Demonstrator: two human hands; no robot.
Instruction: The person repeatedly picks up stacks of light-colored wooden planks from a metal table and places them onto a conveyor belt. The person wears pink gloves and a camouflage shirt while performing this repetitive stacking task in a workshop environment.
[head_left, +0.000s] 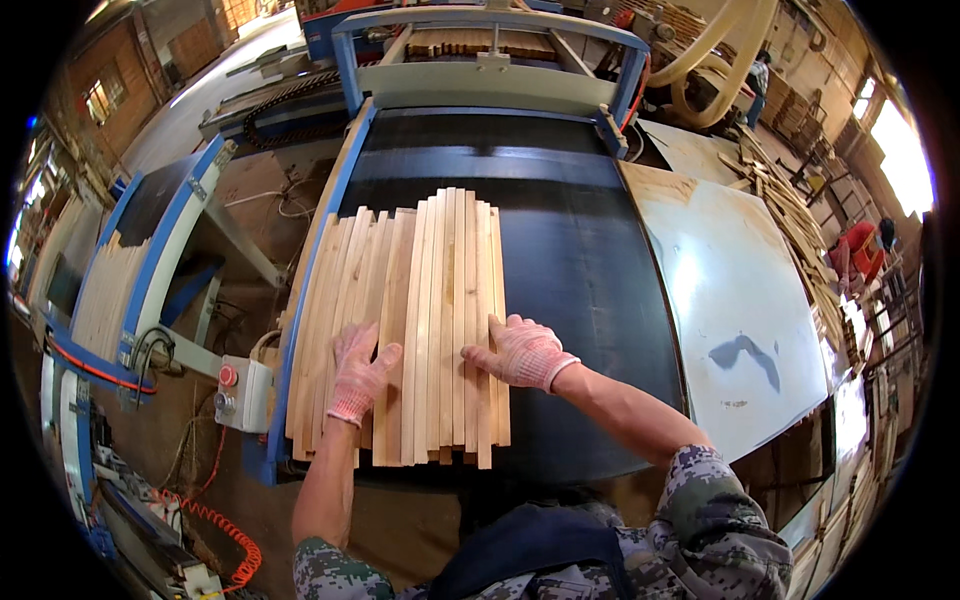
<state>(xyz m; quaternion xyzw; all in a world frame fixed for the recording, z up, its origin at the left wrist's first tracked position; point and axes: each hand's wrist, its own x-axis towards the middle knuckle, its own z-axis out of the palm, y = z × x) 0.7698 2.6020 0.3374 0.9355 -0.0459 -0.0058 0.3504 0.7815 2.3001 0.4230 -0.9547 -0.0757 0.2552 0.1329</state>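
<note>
Head cam view, looking straight down at the bench. Both hands are flat on a batch of long pale wooden slats [420, 320] laid side by side on a wide black conveyor belt [580, 260]. The left hand [358, 372], in a pinkish knit glove, lies open with its palm down on the left part of the batch, fingers spread along the grain. The right hand [522, 352], same kind of glove, is open too, pressing flat on the slats near the batch's right edge, fingers pointing left. Neither one is gripping anything, just resting on top.

The slats run away from the hands, and their far ends are stepped, the middle ones reaching furthest. The near ends sit ragged at the belt's near edge. Right of the right hand there's plenty of bare belt, smooth and matte. Left of the left hand the slats butt against a blue metal side rail [310, 290], so hardly any room there. Just beyond that rail, a grey switch box with a red button [238, 392]. Further right of the belt, a scuffed pale grey sheet table [730, 300].
</note>
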